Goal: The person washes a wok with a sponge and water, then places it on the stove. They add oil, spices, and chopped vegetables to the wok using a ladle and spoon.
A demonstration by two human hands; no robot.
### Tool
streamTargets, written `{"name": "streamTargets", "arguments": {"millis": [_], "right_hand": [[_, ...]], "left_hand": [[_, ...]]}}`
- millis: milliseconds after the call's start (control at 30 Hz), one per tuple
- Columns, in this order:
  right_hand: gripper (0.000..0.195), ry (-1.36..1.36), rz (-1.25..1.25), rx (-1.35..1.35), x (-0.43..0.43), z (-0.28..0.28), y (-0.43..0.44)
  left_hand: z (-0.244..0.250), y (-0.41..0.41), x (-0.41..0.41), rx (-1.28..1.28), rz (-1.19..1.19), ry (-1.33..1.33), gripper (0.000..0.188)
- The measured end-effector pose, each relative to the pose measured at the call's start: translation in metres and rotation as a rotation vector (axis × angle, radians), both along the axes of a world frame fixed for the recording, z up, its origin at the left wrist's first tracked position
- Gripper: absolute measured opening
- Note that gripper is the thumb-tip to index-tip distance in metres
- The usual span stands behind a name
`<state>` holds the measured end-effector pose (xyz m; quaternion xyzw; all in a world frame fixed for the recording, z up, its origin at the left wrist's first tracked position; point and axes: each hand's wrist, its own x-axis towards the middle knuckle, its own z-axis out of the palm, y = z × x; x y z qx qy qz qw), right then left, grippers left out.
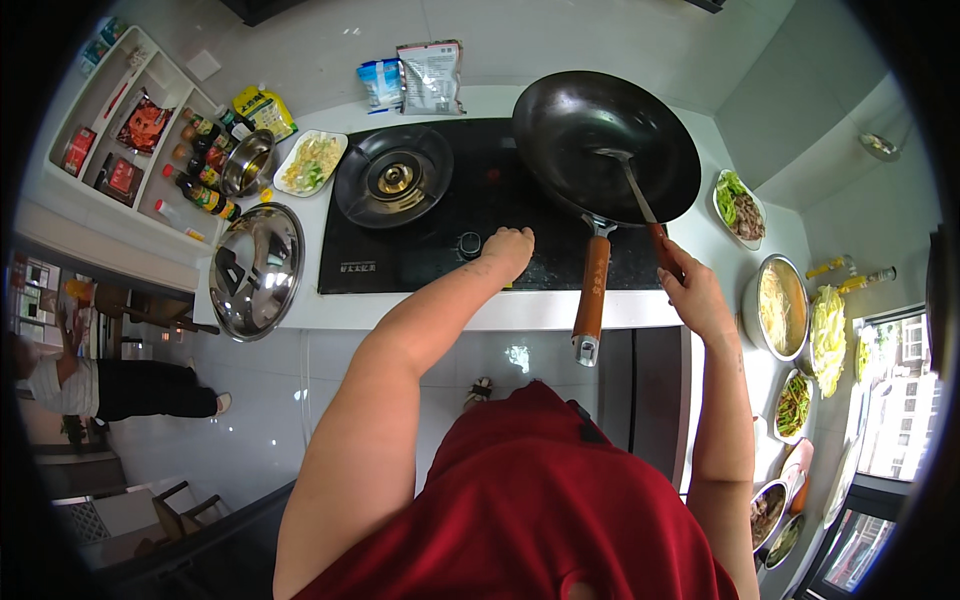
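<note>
My right hand (694, 292) is closed around the wooden handle of a metal spatula (637, 191), whose blade rests inside a dark wok (592, 142). The wok sits on the right side of a black glass gas cooktop (480, 172), its wooden handle pointing toward me. My left hand (511, 251) is low over the cooktop's front, fingers curled down, just right of a round control knob (470, 244); what lies under the fingers is hidden. At the cooktop's left, the burner (395, 176) is uncovered and shows no visible flame.
A steel lid (257, 271), a plate of chopped garlic and scallion (311, 163), a steel pot (249, 163) and sauce bottles (201, 193) stand left. Right are a meat plate (741, 210), a steel bowl (778, 307) and several other dishes. Seasoning bags (431, 77) lean behind. Another person (135, 386) stands far left.
</note>
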<state>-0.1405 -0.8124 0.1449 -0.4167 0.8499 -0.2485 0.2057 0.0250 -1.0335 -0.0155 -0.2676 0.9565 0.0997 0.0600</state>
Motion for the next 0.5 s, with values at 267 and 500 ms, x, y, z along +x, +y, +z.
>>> {"name": "streamTargets", "arguments": {"millis": [267, 500], "right_hand": [[0.046, -0.027, 0.031, -0.02, -0.003, 0.003, 0.002], [0.047, -0.022, 0.07, -0.029, -0.008, 0.005, 0.005]], "left_hand": [[-0.017, 0.008, -0.018, 0.077, 0.313, 0.09, 0.032], [-0.005, 0.016, -0.027, 0.164, 0.476, 0.071, 0.035]]}}
